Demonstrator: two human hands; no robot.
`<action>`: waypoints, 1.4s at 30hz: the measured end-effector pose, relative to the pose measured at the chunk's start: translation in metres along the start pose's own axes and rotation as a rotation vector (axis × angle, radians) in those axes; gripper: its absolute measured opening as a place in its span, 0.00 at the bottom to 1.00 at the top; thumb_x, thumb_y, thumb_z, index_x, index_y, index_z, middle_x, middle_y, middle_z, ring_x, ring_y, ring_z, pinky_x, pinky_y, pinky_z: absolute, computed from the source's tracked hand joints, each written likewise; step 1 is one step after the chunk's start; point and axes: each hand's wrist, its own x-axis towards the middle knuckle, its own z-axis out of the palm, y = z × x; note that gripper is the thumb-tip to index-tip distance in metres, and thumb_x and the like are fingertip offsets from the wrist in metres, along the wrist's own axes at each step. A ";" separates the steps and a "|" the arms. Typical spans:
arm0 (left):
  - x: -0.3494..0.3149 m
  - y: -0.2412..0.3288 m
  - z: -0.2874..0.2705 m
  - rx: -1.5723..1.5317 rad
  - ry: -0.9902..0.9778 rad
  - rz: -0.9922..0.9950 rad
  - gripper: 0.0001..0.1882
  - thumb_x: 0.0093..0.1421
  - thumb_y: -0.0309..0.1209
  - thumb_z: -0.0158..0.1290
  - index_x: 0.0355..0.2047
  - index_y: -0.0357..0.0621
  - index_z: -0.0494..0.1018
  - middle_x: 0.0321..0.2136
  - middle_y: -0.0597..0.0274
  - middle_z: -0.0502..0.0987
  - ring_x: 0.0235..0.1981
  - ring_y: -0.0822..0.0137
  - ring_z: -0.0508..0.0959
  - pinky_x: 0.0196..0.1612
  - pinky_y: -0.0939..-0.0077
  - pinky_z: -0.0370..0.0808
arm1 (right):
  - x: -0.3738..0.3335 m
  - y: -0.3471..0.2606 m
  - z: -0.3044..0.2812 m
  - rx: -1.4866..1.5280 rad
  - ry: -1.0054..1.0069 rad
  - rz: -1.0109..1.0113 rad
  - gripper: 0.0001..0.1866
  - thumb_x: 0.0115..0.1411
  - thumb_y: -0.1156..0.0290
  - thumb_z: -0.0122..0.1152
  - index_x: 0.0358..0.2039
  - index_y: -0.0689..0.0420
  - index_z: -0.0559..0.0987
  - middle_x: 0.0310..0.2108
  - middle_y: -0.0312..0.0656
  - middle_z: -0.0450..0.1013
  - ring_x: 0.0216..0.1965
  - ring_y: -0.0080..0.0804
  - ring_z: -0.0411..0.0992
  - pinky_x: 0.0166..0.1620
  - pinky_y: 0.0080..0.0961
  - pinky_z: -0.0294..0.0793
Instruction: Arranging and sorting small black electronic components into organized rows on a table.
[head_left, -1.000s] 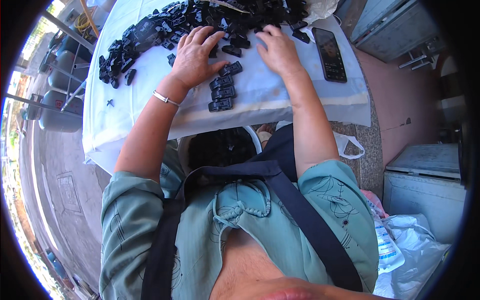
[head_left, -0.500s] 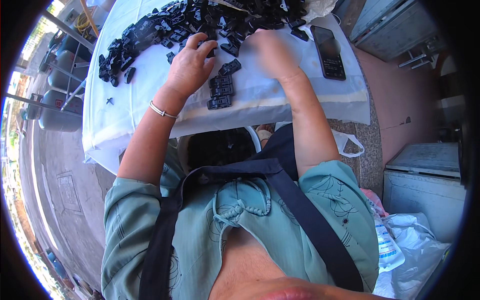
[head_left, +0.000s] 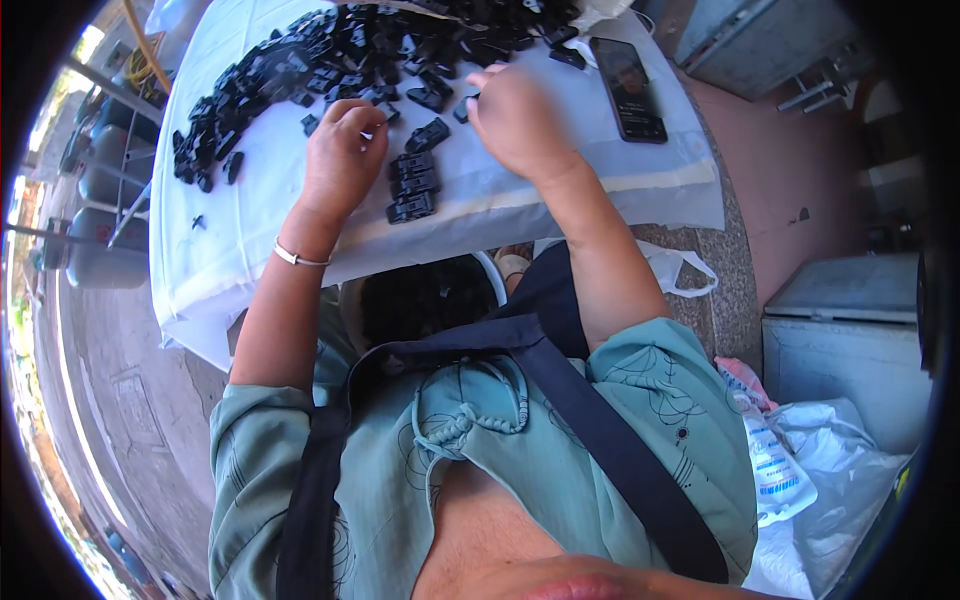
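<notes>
My left hand (head_left: 343, 152) is over the white-covered table with fingers curled, thumb and forefinger tips together; I cannot make out what is between them. It is at the near side of a large heap of black plastic parts (head_left: 330, 50). My right hand (head_left: 515, 120), partly blurred, has its fingers curled around a small black plastic part (head_left: 464, 108) that shows at its fingertips. Between my hands several black plastic parts stand in a short column (head_left: 412, 186), side by side, with another part (head_left: 427, 134) tilted at its far end.
A dark phone (head_left: 628, 92) lies on the right of the table (head_left: 270, 220). Under the near edge is a white-rimmed bucket (head_left: 490, 275) with dark contents. Grey containers (head_left: 105, 240) stand at the left. Metal boxes (head_left: 840, 340) and white plastic bags (head_left: 830, 450) are at the right.
My left hand has drawn back from the heap toward me, its fingers closing together. My right hand has come slightly nearer, and a part now shows at its fingertips. The view has shifted slightly.
</notes>
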 end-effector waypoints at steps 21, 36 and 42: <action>0.010 -0.014 -0.003 -0.041 -0.077 0.000 0.17 0.55 0.21 0.53 0.46 0.43 0.73 0.39 0.56 0.77 0.31 0.65 0.80 0.36 0.75 0.78 | -0.002 -0.040 0.002 0.390 -0.164 0.049 0.16 0.52 0.71 0.62 0.43 0.57 0.76 0.34 0.44 0.74 0.31 0.39 0.74 0.34 0.31 0.74; 0.003 0.015 0.007 -0.088 -0.344 -0.046 0.23 0.48 0.26 0.62 0.47 0.47 0.72 0.33 0.57 0.78 0.27 0.60 0.77 0.33 0.70 0.75 | -0.010 -0.015 -0.009 0.414 -0.116 0.034 0.16 0.52 0.76 0.61 0.43 0.56 0.77 0.38 0.46 0.74 0.37 0.43 0.74 0.42 0.31 0.74; 0.002 0.008 0.009 -0.247 -0.316 -0.153 0.35 0.45 0.25 0.63 0.56 0.49 0.65 0.32 0.59 0.79 0.21 0.69 0.73 0.28 0.75 0.74 | -0.010 -0.024 0.015 0.423 -0.223 -0.098 0.13 0.52 0.77 0.59 0.41 0.55 0.80 0.40 0.45 0.75 0.41 0.42 0.74 0.44 0.32 0.73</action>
